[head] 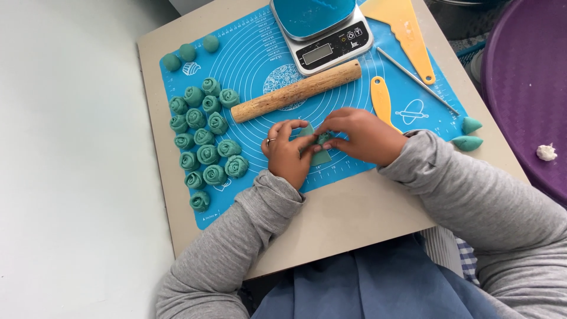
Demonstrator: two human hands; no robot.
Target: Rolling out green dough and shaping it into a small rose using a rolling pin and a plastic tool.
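My left hand (287,153) and my right hand (365,136) meet over the middle of a blue silicone mat (254,65). Both pinch a flat strip of teal dough (319,146) that lies on the mat, partly rolled between the fingers. Much of the strip is hidden under my fingers. A ring sits on a finger of my left hand. Several finished teal dough roses (204,136) are grouped on the mat's left side.
A wooden rolling pin (295,91) lies just behind my hands. A kitchen scale (331,47) with a blue bowl stands at the back. Three dough balls (189,52), yellow scrapers (404,32) (381,100), a metal rod (416,80), dough scraps (469,134) and a purple tray (525,82) lie around.
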